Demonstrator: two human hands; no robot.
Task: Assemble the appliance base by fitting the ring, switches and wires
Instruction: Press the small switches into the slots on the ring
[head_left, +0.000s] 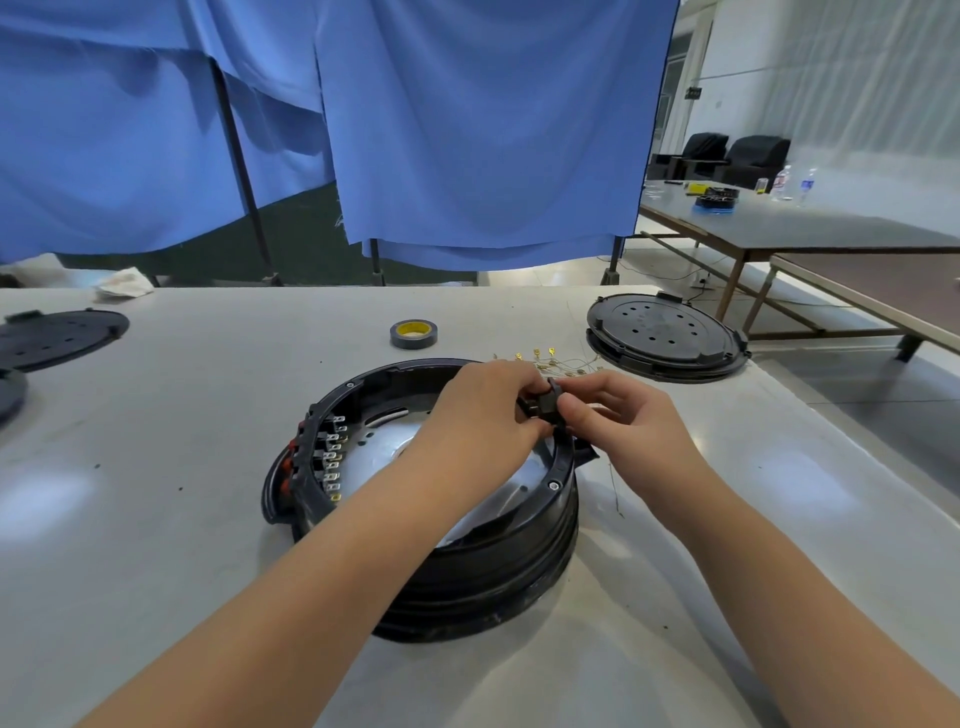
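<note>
While both hands pinch small black switch over base right rim — left hand, right hand — part likely light, rigid; hold by sides, clear of terminals.

Black appliance base with red switches, grey-and-yellow tape roll, pale grey bench, blue curtain.

No lettering to read anywhere here: the tape roll out on the counter shows a yellow core, but any print on it is too small to make out. The bottles on the far table at right carry labels, blurred beyond reading, and the small dark sign on the far wall is only a smudge. The black appliance base shows no legible marking either.
</note>
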